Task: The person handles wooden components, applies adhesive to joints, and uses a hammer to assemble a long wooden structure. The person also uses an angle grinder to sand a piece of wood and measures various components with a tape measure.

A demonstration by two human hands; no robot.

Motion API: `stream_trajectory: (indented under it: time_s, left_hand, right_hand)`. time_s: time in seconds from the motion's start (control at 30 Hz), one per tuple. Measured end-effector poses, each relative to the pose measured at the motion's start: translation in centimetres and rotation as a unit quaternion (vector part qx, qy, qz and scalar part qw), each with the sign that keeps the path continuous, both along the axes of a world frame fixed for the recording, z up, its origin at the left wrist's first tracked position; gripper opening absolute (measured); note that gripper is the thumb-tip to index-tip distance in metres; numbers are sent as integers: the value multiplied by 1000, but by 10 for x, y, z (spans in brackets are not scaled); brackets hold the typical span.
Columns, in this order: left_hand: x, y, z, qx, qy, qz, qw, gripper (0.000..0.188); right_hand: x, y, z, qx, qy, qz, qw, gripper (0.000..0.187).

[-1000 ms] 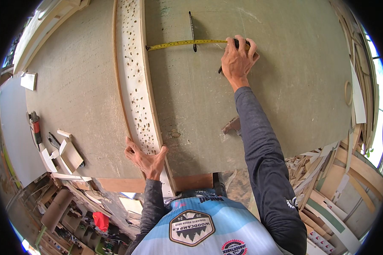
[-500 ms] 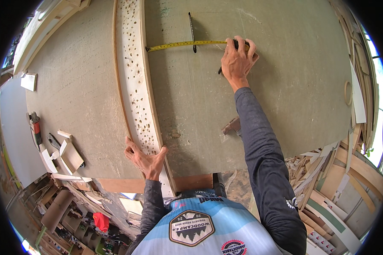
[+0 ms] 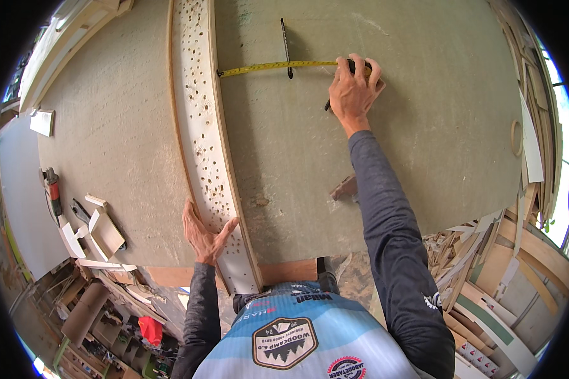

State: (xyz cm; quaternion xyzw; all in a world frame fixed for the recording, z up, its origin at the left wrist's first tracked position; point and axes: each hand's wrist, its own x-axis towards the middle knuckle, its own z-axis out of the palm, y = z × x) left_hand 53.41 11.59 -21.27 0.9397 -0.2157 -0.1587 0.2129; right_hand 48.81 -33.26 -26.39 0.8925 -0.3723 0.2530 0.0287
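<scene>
My right hand (image 3: 355,95) is closed on a tape measure, its dark case mostly hidden by my fingers. The yellow tape blade (image 3: 253,67) runs left from it, its hooked end at the right edge of a long white board (image 3: 199,136) dotted with holes. On its way it crosses a narrow dark toothed strip (image 3: 286,47), like a saw blade in a slot. A short black piece (image 3: 327,105) sticks out by my right palm. At the board's near end rests my left hand (image 3: 203,241), fingers stretched along the left edge, thumb apart on the top.
The board lies on a wide grey-green tabletop (image 3: 297,189). A brownish block (image 3: 344,188) lies by my right forearm. Left are a red and black power tool (image 3: 53,192) and small white-faced offcuts (image 3: 106,234). Wood scraps (image 3: 461,252) are piled at the right.
My left hand has shifted left, its thumb coming off the board's right edge onto the top. My right hand and the tape look unmoved.
</scene>
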Motion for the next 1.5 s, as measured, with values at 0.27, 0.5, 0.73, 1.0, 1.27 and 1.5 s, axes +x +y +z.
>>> stream_trajectory:
  time_s: [0.27,0.5,0.73,1.0,1.27,1.5]
  left_hand:
    - [8,-7,0,-83,23,24,996,113]
    - [6,-13,10,-55,-16,8,998,101]
    - [11,-6,-3,-75,-11,13,997,104]
    - [12,-6,-5,-86,16,30,996,104]
    - [0,-15,-40,-64,-48,79,994,109]
    - [11,-5,-72,-207,19,19,978,104]
  right_hand:
    - [0,-1,1,3,2,-1,1000,16]
    - [1,1,2,-8,-1,-2,1000,18]
    - [-1,12,13,-1,-66,-10,998,24]
    - [58,200,81,135,-301,247,911,38]
    - [117,414,65,144,153,557,803,48]
    - [56,385,100,222,-90,454,858,52]
